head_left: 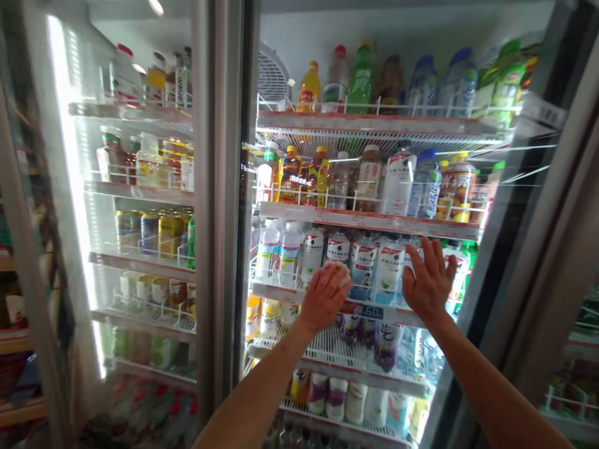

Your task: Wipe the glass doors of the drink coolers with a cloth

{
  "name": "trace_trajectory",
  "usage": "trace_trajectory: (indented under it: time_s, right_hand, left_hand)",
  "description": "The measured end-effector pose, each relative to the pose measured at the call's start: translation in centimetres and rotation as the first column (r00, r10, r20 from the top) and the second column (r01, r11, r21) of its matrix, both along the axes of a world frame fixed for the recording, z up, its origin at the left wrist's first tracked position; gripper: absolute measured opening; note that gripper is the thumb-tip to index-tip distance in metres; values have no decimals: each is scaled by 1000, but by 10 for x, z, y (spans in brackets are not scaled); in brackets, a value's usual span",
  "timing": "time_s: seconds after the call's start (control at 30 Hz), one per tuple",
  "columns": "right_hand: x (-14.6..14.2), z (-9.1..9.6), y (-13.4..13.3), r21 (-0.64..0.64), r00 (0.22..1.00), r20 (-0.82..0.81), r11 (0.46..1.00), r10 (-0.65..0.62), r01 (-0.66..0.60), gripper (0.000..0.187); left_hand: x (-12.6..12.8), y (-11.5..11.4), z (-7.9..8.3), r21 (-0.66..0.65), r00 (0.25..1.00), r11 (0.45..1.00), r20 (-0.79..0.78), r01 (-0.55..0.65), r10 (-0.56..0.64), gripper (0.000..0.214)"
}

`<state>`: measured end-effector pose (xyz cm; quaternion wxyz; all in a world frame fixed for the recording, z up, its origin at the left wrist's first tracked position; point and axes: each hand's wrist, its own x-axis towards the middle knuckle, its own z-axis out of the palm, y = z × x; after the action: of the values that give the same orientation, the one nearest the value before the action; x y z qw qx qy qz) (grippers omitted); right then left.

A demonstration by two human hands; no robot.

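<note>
In front of the middle shelf of a lit drinks fridge, my left hand [324, 298] is closed over a pale pink cloth [344, 274], most of it hidden under the fingers. To the right, my right hand [427, 279] is raised with its fingers spread and nothing in it. Both hands appear to be at the fridge's glass door [524, 206], which shows faint reflections; whether they press on it I cannot tell. Behind them stand white-labelled drink bottles [363, 265] and a small price display [369, 312].
A metal door frame [213, 187] divides this section from the left fridge section, where cans [171, 234] and bottles stand on wire shelves. At the right is a dark door edge [510, 268]. Purple-labelled bottles [387, 346] lie lower down, and a green bottle [361, 81] stands on the top shelf.
</note>
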<state>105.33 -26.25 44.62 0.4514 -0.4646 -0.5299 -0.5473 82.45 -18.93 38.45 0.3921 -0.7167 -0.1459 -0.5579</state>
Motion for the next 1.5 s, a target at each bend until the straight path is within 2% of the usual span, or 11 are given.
trace_trajectory:
  time_s: [0.1, 0.23, 0.33, 0.47, 0.57, 0.7, 0.8, 1.03, 1.13, 1.27, 1.5]
  right_hand:
    - [-1, 0, 0, 7, 1000, 10, 1000, -7, 7, 45]
    - [-3, -1, 2, 22, 1000, 0, 999, -31, 31, 47]
    - [-4, -2, 4, 21, 998, -26, 998, -52, 53, 47]
    - [-2, -3, 3, 2, 998, -34, 999, -53, 53, 48]
    - [-2, -4, 3, 1, 999, -25, 999, -38, 38, 48]
    - [-4, -3, 3, 11, 999, -23, 999, -34, 34, 50]
    - [-6, -3, 4, 7, 999, -32, 1000, -30, 30, 52]
    - [-3, -4, 4, 17, 1000, -5, 1000, -14, 14, 55]
    - [-3, -4, 5, 29, 1000, 9, 999, -23, 23, 56]
    - [-4, -4, 6, 38, 1000, 8, 999, -6, 6, 57]
    - [-1, -4, 7, 50, 999, 38, 999, -3, 1, 58]
  left_hand:
    - [-24, 9, 1, 2, 999, 1000, 45, -26, 26, 36]
    - [-81, 32, 12, -103, 912, 994, 403, -44, 82, 41]
    - [-70, 30, 26, -163, 828, 986, 555, 12, 82, 44]
    - [-10, 6, 33, -50, 988, 998, 151, 34, -26, 41]
    - [-8, 6, 44, 12, 998, 1000, -53, 19, -18, 36]
    - [-60, 32, 91, -123, 918, 992, 392, -7, 55, 39]
    - [-64, 36, 120, -185, 805, 982, 588, 39, 79, 43]
    - [17, 2, 99, 4, 996, 998, -64, 58, -57, 39]
    - [-16, 18, 122, -63, 983, 998, 185, 20, -8, 41]
    - [-50, 36, 168, -130, 803, 990, 595, 46, 41, 44]
    - [35, 6, 151, 62, 997, 996, 32, 70, -72, 37]
